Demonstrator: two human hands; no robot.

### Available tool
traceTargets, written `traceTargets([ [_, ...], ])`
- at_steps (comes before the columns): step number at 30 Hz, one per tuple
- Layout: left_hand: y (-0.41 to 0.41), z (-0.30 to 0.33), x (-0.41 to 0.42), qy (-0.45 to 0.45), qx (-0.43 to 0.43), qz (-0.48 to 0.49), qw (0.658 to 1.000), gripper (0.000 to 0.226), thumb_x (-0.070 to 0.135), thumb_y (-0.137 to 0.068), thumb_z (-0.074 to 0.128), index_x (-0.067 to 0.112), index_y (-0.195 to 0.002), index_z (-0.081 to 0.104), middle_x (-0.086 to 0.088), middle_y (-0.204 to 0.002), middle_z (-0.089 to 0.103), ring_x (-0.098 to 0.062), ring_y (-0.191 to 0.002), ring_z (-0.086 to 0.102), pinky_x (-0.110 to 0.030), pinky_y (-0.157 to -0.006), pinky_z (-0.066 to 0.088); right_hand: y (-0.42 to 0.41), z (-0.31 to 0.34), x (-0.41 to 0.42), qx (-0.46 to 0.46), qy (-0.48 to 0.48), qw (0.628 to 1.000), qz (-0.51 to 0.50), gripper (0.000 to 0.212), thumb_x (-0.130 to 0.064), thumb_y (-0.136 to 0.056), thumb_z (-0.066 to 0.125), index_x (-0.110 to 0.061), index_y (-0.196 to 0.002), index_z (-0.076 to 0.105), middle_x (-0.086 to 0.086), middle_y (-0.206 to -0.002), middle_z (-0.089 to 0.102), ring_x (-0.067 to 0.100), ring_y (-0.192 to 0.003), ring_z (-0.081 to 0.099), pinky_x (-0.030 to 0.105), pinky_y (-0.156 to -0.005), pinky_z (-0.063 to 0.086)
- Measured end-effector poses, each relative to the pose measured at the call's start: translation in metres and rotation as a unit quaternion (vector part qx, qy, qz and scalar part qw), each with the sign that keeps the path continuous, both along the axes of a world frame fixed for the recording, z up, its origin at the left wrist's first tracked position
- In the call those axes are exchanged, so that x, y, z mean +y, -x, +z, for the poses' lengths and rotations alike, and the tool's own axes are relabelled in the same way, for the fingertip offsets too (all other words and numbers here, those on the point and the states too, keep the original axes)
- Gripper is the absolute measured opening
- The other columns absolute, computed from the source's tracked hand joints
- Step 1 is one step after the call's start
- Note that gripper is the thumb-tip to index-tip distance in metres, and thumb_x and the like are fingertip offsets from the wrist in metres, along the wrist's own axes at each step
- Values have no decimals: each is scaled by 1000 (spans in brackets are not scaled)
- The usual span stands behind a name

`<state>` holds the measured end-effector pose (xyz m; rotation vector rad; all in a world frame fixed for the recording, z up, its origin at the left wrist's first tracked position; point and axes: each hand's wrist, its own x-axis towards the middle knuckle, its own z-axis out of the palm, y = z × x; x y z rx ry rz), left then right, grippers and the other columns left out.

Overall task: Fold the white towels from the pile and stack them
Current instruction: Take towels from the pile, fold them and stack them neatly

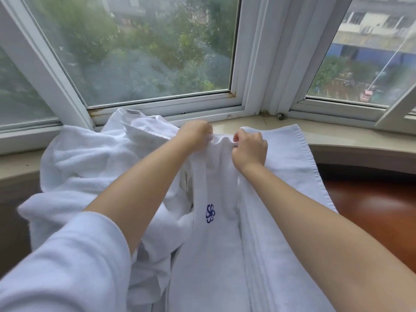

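Both my left hand and right hand have fingers clamped on the logo towel's far edge, between pile left and folded stack right; bunched edge may slip, skewing fold.

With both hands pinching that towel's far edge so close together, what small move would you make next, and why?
Probably slide the left hand and right hand apart along the towel edge. Both grips sit near the middle, the cloth bunches between them, and the pile crowds the left. Spreading would flatten the edge for a fold.
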<state>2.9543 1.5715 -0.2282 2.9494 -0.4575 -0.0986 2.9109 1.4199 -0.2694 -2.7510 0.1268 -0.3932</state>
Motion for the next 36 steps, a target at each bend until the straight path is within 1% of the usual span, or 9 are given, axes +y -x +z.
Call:
traceTargets([
  [2, -8, -23, 2, -22, 57, -1, 998, 33, 11, -92, 52, 15, -124, 58, -7, -120, 60, -28, -108, 58, -32, -77, 47, -4, -9, 8, 36, 100, 994, 20, 33, -5, -83, 48, -19, -112, 54, 3, -112, 58, 26, -110, 43, 31, -80, 27],
  [9, -28, -76, 20, 67, 55, 15, 996, 56, 6, -82, 59, 16, -136, 45, -8, -134, 53, -27, -118, 54, -34, -94, 46, -10, -39, 32, 81, 223, 970, 44, 43, -6, -92, 43, -8, -135, 39, 11, -134, 44, 27, -125, 35, 34, -99, 28],
  [12, -30, -89, 22, 137, 23, 40, 990, 48, 4, -75, 62, 22, -114, 41, -4, -118, 46, -28, -96, 54, -37, -76, 49, -7, -43, 41, 69, 197, 977, 53, 50, 2, -94, 40, 1, -142, 28, 17, -148, 26, 29, -129, 33, 32, -100, 33],
  [15, -31, -92, 23, 176, 13, 62, 982, 34, 3, -73, 66, 20, -94, 44, -1, -101, 42, -27, -91, 51, -35, -71, 45, 6, -54, 47, 176, 144, 972, 63, 44, 3, -96, 38, 2, -139, 33, 16, -141, 33, 29, -129, 36, 33, -99, 39],
  [19, -23, -81, 18, 169, 49, 47, 983, 34, -6, -77, 58, 11, -106, 63, -11, -117, 49, -27, -107, 51, -24, -83, 41, 27, -65, 46, 323, 127, 934, 86, 54, -10, -97, 43, 3, -146, 23, 18, -148, 29, 29, -138, 29, 37, -111, 29],
  [26, 71, -55, 12, 230, -4, 77, 970, 47, -15, -72, 41, 10, -105, 65, -6, -116, 55, -23, -102, 52, -26, -77, 39, 95, -47, 55, 286, -22, 956, 56, 40, -8, -91, 48, -10, -130, 43, 10, -137, 36, 28, -129, 34, 36, -104, 34],
  [31, 158, -67, 20, 134, 6, 62, 989, 41, -8, -82, 44, 14, -109, 66, -4, -118, 58, -25, -110, 52, -29, -77, 40, 179, -65, 60, 361, -72, 928, 65, 44, -7, -93, 41, -12, -136, 38, 10, -140, 33, 29, -129, 35, 36, -102, 39],
  [34, 208, -66, 23, 84, -50, -2, 995, 45, -13, -76, 45, 11, -106, 69, -3, -115, 62, -26, -112, 51, -34, -82, 44, 219, -76, 54, 376, -50, 923, 69, 41, -10, -92, 41, -14, -133, 40, 8, -139, 33, 27, -128, 34, 35, -100, 39],
  [36, 245, -68, 25, 118, -124, -70, 983, 35, -20, -67, 53, 3, -87, 71, -8, -98, 68, -31, -94, 59, -38, -73, 50, 243, -83, 49, 367, -40, 927, 63, 43, -11, -91, 43, -14, -134, 40, 6, -143, 29, 25, -130, 31, 34, -100, 38],
])
